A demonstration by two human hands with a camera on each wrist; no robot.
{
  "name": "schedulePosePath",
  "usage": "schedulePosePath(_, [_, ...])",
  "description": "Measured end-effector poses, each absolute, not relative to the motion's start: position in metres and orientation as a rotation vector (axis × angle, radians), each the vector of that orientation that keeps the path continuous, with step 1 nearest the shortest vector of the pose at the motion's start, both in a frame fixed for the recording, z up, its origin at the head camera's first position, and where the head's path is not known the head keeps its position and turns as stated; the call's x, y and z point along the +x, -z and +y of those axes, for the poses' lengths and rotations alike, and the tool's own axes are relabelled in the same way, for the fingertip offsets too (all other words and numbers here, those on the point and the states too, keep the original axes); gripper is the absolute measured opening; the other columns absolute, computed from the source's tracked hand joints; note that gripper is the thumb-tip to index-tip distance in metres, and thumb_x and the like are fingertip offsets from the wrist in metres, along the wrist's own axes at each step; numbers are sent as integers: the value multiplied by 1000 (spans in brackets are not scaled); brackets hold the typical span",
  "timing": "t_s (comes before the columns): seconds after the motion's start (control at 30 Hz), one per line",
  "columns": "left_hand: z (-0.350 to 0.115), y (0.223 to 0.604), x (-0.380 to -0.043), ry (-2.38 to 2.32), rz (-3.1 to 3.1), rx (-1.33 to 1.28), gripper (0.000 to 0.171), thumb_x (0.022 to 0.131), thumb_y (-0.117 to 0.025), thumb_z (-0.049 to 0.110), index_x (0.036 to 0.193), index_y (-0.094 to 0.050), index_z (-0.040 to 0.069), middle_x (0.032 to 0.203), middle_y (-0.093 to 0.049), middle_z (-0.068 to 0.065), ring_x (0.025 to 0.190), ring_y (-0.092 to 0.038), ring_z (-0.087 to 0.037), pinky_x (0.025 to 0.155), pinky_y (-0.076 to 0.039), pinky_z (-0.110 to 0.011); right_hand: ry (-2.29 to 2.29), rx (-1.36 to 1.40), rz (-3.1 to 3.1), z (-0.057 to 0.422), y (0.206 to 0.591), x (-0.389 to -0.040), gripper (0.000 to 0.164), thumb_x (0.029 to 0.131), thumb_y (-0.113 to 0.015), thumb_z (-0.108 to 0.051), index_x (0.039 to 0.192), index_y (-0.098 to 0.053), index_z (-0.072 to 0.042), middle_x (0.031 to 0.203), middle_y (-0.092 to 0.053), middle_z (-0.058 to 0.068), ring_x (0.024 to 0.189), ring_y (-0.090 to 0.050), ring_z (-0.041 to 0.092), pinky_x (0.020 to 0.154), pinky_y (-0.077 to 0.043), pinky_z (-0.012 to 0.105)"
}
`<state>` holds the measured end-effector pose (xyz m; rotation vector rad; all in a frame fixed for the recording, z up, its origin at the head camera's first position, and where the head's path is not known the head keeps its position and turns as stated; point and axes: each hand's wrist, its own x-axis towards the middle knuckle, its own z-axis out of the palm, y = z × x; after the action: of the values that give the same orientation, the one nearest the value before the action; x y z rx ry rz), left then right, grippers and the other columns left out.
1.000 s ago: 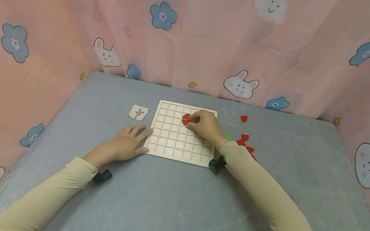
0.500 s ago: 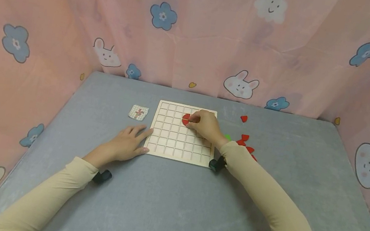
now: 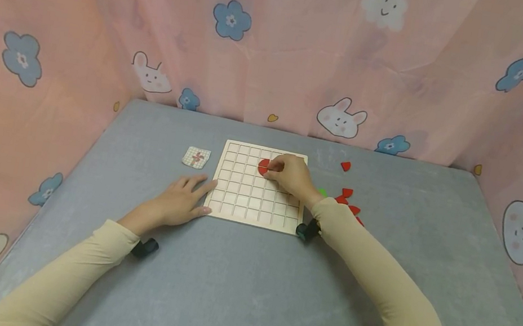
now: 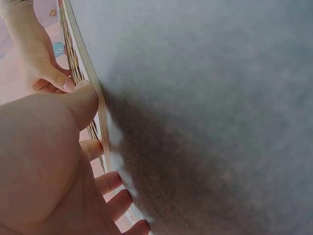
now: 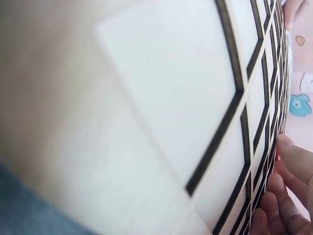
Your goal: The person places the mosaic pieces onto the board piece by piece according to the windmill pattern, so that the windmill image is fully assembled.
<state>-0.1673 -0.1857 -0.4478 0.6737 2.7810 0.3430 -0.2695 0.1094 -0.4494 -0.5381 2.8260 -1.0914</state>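
Watching from my end. The right hand [image 3: 290, 178] is over the far half of a pale wooden square board with a grid of cells [image 3: 255, 203]. Its thumb and forefinger are pinching at a flat red round-edged shape [image 3: 262, 167], split across by a thin pale line. The shape sits in the board's grid; I see its curved left part just left of the fingertips, the rest is covered by them. On the right-wrist view I get only a red sliver between thumb and forefinger.

Left hand [image 3: 178, 201]: spread, nearer me and left of the pinch. Thumb and forefinger touch the board's left edge; the other fingers reach past it beside the board.

Left of the pinch, off the board, I note a small white paper card printed with a grid and a red pinwheel [image 3: 196, 158]. Right of the gripping hand, beside its wrist, lies a loose cluster of small red fan-shaped pieces [image 3: 347, 192], with a bright green piece [image 3: 322, 192] partly hidden by the wrist. One lone red fan-shaped piece [image 3: 345, 166] lies farther off. Under everything I have a grey cloth-like tabletop [image 3: 220, 293]; beyond the grip, a pink curtain with rabbits and blue flowers [image 3: 277, 63].
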Motion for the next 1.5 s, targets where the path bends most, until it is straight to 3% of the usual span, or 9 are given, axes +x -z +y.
schedulePosePath(0.93, [-183,448,-167,-309,2777,680,69,112,-55,35,167,-28,3,168,-26,-31,149,-32,-54,121,-28,-66,1289,-552,2762,122,446,-267,21,91,-84,-8,107,-77,4,95,-73,16,89,-64,28,81,-50,34])
schedulePosePath(1.3, [-183,448,-167,-322,2782,675,68,112,-54,34,167,-29,3,168,-26,-31,148,-33,-54,120,-29,-67,1311,-415,2739,184,423,-267,32,99,-77,-15,126,-73,1,111,-71,19,103,-63,31,85,-49,36])
schedulePosePath(1.5, [-183,446,-166,-335,2782,673,67,112,-55,34,167,-29,4,168,-26,-30,148,-33,-54,118,-30,-69,1327,-413,2802,231,418,-261,32,101,-75,-13,127,-72,5,113,-71,24,98,-61,26,80,-48,22])
